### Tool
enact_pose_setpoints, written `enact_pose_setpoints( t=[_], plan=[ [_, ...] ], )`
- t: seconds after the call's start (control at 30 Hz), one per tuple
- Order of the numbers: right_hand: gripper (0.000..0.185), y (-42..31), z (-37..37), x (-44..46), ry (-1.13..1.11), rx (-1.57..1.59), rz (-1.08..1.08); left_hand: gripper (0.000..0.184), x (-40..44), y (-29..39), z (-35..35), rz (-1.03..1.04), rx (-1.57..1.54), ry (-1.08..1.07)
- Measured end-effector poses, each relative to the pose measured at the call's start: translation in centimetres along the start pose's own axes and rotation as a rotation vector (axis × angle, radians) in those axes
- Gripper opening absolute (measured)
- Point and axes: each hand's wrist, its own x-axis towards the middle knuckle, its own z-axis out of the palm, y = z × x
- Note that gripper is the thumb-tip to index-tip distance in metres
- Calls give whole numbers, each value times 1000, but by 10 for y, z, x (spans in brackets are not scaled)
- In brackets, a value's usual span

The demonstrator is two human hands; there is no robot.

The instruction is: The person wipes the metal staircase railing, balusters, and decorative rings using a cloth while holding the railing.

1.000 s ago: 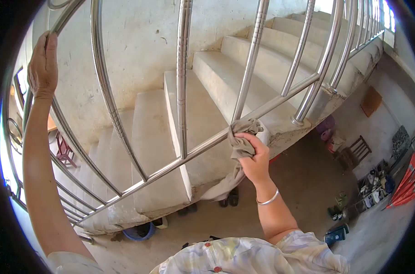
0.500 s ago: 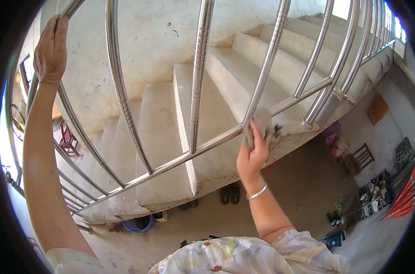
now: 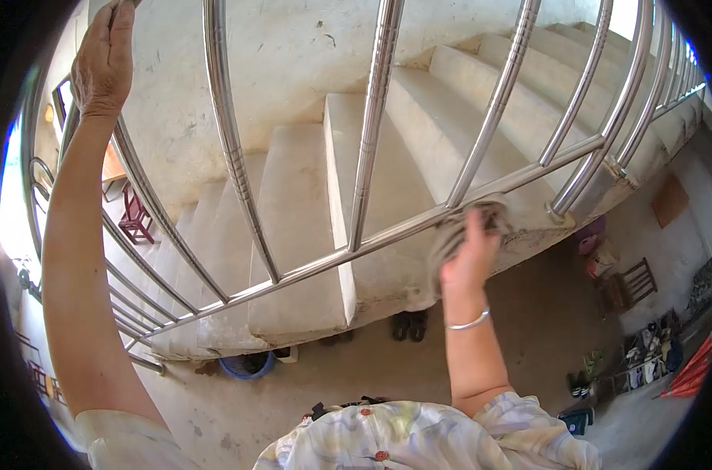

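Observation:
My left hand (image 3: 103, 63) is raised at the upper left, its fingers closed over the stair handrail at the picture's top edge; the fingertips are partly hidden. My right hand (image 3: 472, 257), with a silver bangle (image 3: 469, 320) on the wrist, is closed on a grey-brown cloth (image 3: 447, 239). The cloth lies against the shiny metal bottom rail (image 3: 309, 274) of the railing, near the foot of an upright bar (image 3: 493, 110). It is slightly blurred, and the fingers behind it are hidden.
Concrete steps (image 3: 289, 196) rise to the right behind the bars. Below are a blue basin (image 3: 248, 366), dark slippers (image 3: 409, 326), a shoe rack (image 3: 646, 352), a wooden chair (image 3: 634, 286) and a red folded cloth or umbrella (image 3: 697, 360). A dark red chair (image 3: 136, 215) stands at the left.
The railing and stairs have shifted right and up in the view. My right hand has turned more upright, and the cloth is spread wider by the rail. My left hand keeps its hold.

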Motion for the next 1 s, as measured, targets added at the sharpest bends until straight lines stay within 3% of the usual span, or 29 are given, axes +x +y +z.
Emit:
enact_pose_setpoints(
  t=[0.07, 0.1, 0.13, 0.17, 0.23, 0.3, 0.33, 0.4, 0.43, 0.47, 0.57, 0.63, 0.7, 0.73, 0.83, 0.93, 1.0],
  plan=[
    [7, 44, -7, -31, -107, 115, 261, 46, 1, 4, -2, -12, 46, -1],
    [7, 66, -10, -57, -177, -61, 283, 46, 1, 7, -4, -24, 0, -21],
    [17, 82, -17, -81, -332, -52, 478, 47, 1, 8, -5, -35, -48, -43],
    [18, 122, -35, -99, -449, -386, 405, 47, 2, 5, -2, -31, -42, -45],
    [22, 114, -26, -113, -531, -271, 512, 47, 7, -4, 6, 107, -161, 15],
    [27, 89, -15, -96, -526, -179, 840, 43, 8, 3, 5, 83, -140, -6],
    [29, 78, -10, -90, -344, -101, 808, 44, 7, 6, 1, 84, -159, -43],
    [34, 48, -6, -62, -349, -27, 612, 45, 8, 10, -7, 62, -182, -117],
    [38, 29, -4, -49, -240, -31, 587, 45, 9, 9, -6, 58, -172, -112],
    [35, 23, -9, -35, -180, 10, 408, 45, 9, 8, -3, 63, -195, -108],
    [28, -7, -24, -1, -149, 147, 150, 44, 6, 16, -8, 33, -194, -95],
    [30, -13, -21, 0, -144, 273, 122, 44, 4, 17, -8, 21, -153, -94],
    [32, -7, -10, -24, -139, 45, 116, 45, 3, 18, -5, 28, -128, -69],
    [34, 3, -13, -33, -239, -12, 153, 45, 4, 18, -5, 38, -94, -35],
    [42, 5, -12, -60, -259, 11, 270, 46, 3, 18, -7, 40, -112, -29],
    [52, -14, -21, -41, -406, -237, -36, 46, 4, 16, -3, 108, -112, 8],
    [46, -32, -13, -27, -547, -531, -416, 46, 4, 17, -4, 86, -108, -3]
  ],
)
